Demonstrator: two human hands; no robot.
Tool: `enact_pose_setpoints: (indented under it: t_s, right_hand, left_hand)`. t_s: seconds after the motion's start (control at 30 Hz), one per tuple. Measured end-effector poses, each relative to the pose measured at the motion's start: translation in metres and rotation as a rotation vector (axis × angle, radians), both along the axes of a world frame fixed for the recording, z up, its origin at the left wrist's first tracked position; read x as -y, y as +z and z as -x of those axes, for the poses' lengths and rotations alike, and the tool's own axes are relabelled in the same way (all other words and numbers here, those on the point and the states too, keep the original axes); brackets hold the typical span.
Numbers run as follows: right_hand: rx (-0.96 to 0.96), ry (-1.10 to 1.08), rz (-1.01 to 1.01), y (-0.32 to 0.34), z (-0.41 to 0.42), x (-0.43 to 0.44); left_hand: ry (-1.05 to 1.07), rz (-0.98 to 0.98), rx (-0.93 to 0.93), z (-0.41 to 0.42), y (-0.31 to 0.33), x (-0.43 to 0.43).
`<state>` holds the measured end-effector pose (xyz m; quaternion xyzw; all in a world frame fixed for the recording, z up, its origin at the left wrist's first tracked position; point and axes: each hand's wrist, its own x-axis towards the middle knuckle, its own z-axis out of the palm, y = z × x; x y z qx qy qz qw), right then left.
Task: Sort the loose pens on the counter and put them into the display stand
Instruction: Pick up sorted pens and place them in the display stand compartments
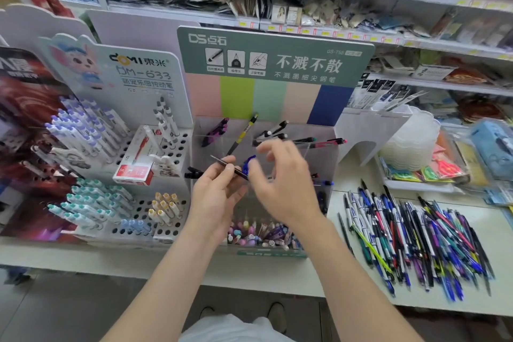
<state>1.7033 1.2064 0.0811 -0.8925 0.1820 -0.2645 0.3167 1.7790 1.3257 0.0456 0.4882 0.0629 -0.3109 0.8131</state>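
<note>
A clear display stand (322, 147) with a green header stands at the middle of the counter; a few pens lean in its upper compartments and many pastel ones fill its front bin. My left hand (219, 191) pinches a dark pen with a blue end (241, 171) in front of the stand. My right hand (283, 180) hovers just right of that pen, blurred, fingers spread and loosely curled, its fingertips near the blue end. Whether it touches the pen is unclear. A big pile of loose pens (416, 239) lies on the counter to the right.
A white perforated stand (177, 144) with rows of purple, teal and yellow pens and a red pen box (136, 164) sits to the left. Plastic trays (408, 141) and packaged goods lie at the right rear. Shelves of goods rise behind. The counter's front edge runs below my forearms.
</note>
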Motion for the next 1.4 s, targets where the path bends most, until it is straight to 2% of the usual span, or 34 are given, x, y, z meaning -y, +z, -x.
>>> enact_pose_setpoints:
  t_s: [0.1, 0.17, 0.23, 0.3, 0.4, 0.53, 0.6, 0.67, 0.73, 0.8, 0.87, 0.97, 1.0, 1.1, 1.2, 1.27, 1.4]
  right_hand:
    - [-0.191, 0.065, -0.217, -0.009, 0.003, -0.02]
    - [-0.223, 0.058, -0.252, -0.009, -0.001, -0.021]
    - [-0.173, 0.06, -0.269, -0.006, -0.008, -0.022]
    - [-0.042, 0.033, -0.297, 0.0, -0.016, -0.024]
    - [0.014, 0.0, -0.156, -0.002, -0.038, -0.029]
    - [-0.198, 0.162, -0.024, -0.023, -0.07, -0.04]
    - [-0.24, 0.212, 0.022, -0.029, -0.075, -0.046]
    - [-0.1, 0.166, 0.047, -0.027, -0.071, -0.049]
    - [0.131, 0.061, -0.002, -0.014, -0.063, -0.052]
    - [0.263, 0.021, -0.07, -0.007, -0.059, -0.053]
    - [0.189, 0.087, -0.081, -0.014, -0.063, -0.053]
    - [-0.169, 0.214, 0.031, -0.038, -0.068, -0.055]
    - [-0.228, 0.233, 0.066, -0.044, -0.067, -0.058]
    - [-0.114, 0.18, 0.056, -0.049, -0.053, -0.067]
    - [0.014, 0.054, -0.045, -0.049, -0.025, -0.073]
    - [0.057, 0.024, -0.114, -0.052, 0.0, -0.07]
    - [0.087, -0.134, -0.296, -0.062, 0.053, -0.043]
  left_hand:
    - [0.053, 0.069, -0.071, 0.003, -0.001, -0.007]
    - [0.09, 0.099, -0.103, 0.003, -0.004, -0.012]
    - [0.108, 0.096, -0.113, 0.0, -0.006, -0.02]
    - [0.097, -0.005, -0.11, -0.004, -0.006, -0.028]
    - [0.163, -0.184, -0.112, -0.011, -0.01, -0.039]
    - [0.241, -0.288, -0.109, -0.019, -0.02, -0.047]
    - [0.224, -0.317, -0.095, -0.017, -0.023, -0.047]
    - [0.202, -0.341, -0.084, -0.014, -0.025, -0.048]
    - [0.192, -0.346, -0.073, -0.012, -0.027, -0.049]
    - [0.196, -0.353, -0.057, -0.01, -0.028, -0.051]
    - [0.215, -0.374, 0.003, -0.008, -0.029, -0.052]
    - [0.218, -0.389, 0.131, -0.005, -0.03, -0.055]
    - [0.204, -0.395, 0.172, -0.005, -0.029, -0.055]
    - [0.188, -0.442, 0.266, -0.002, -0.026, -0.056]
    - [0.2, -0.503, 0.215, 0.004, -0.03, -0.055]
    - [0.106, -0.564, 0.199, 0.011, -0.033, -0.051]
    - [-0.325, -0.558, 0.271, 0.034, -0.035, -0.031]
